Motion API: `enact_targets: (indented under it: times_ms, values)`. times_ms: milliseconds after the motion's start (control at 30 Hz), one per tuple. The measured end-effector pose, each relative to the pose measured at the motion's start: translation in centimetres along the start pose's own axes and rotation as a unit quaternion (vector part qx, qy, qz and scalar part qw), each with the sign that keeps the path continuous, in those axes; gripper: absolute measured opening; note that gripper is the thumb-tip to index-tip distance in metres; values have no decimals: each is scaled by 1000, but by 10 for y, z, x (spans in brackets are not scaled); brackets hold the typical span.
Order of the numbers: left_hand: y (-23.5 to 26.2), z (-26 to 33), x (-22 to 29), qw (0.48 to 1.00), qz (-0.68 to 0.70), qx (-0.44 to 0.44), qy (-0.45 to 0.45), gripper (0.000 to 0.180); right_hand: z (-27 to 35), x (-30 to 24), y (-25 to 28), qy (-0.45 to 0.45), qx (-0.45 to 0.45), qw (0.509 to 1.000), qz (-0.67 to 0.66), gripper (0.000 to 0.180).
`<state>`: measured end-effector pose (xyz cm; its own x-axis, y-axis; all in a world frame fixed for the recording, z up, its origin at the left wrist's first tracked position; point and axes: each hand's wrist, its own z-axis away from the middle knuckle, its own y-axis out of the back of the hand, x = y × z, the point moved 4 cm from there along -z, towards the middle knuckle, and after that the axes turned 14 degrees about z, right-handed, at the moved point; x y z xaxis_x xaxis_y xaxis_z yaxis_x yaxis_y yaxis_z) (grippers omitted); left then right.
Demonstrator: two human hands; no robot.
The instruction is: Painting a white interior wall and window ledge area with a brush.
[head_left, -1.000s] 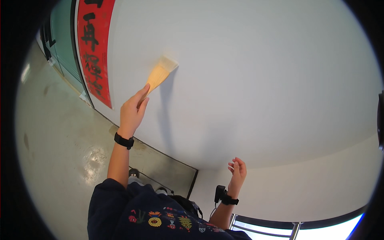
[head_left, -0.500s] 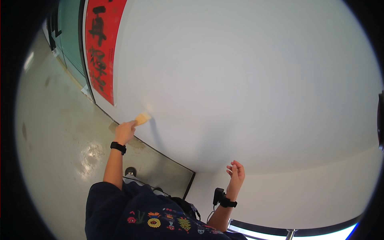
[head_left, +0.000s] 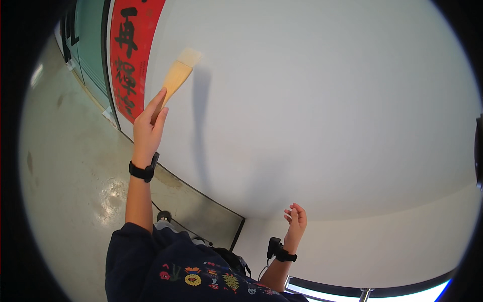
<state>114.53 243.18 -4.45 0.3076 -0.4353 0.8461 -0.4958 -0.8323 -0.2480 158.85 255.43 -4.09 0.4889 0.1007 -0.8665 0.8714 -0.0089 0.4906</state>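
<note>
My left hand (head_left: pixel 149 123) is raised before the white wall (head_left: pixel 312 110), closed round the handle of a flat wide brush (head_left: pixel 177 76). The brush has a pale wooden body and whitish bristles, which point up and to the right at the wall. Whether their tips touch it I cannot tell. A long shadow of brush and arm falls on the wall. Lower right, my right hand (head_left: pixel 296 221) hangs in front of the wall with loosely curled fingers a little apart, and nothing shows in it.
A red paper strip (head_left: pixel 132 55) with black brush writing is on the wall at the left. Beyond its edge are greenish glass (head_left: pixel 89 50) and a shiny floor (head_left: pixel 75 151). Dark trim (head_left: pixel 193 189) runs along the wall's foot. A bright-lit edge (head_left: pixel 322 292) lies at the bottom right.
My left hand has moved up along the wall with the brush, now beside the red strip, and more of the brush shows. My right hand has stayed nearly still.
</note>
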Motion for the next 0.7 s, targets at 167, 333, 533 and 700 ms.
enact_targets:
  times_ms: [167,333,533,700]
  values:
    - [-4,11,-58,995,-73,-60,42,36,0,-3,-5,-2,-9,1000,0,22]
    - [10,54,-104,978,-113,-103,140,36,0,7,-1,-14,-2,1000,22,22]
    - [61,114,-211,937,-234,-176,187,35,4,4,-7,-11,-16,1000,13,22]
    - [51,99,-193,896,71,23,439,36,9,1,1,-7,-8,1000,14,22]
